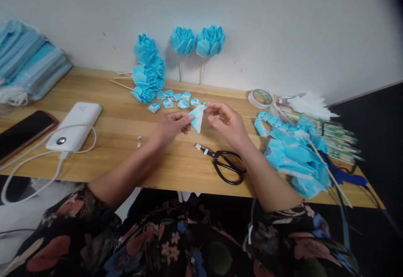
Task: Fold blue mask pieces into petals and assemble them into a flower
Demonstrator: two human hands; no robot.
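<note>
**Both hands pinch a small blue folded piece above the desk**

Head view: The left hand (pixel 171 126) and the right hand (pixel 227 119) meet over the middle of the desk (pixel 126 159), lifted clear of its wooden top. Between them is a blue folded piece (pixel 197 117), roughly triangular with its tip pointing down. The left hand's thumb and fingers are pressed together on its left edge. The right hand pinches its upper right corner with thumb and forefinger, the other fingers loosely curled. Holding it by two sides in the air seems to keep the piece taut and leave both faces free to be worked.

Black scissors (pixel 227 165) lie closed on the desk just below the right wrist, near enough to pick up without reaching. A few white scraps (pixel 139 140) sit near the left forearm.

Beyond the hands, a row of small folded pieces (pixel 176 98) lies flat, apart from the loose material. Behind them a stack of blue flowers (pixel 147 69) rests against the wall, and two flowers on sticks (pixel 197 41) lean upright there, likely so they are not crushed.

To the right lie a roll of tape (pixel 260 98), a heap of blue strips (pixel 292 155) and a bundle of sticks (pixel 336 138). To the left are a white power bank (pixel 75 126) with its cable, a phone (pixel 23 132) and a pile of face masks (pixel 28 65), all well apart from the hands.
</note>
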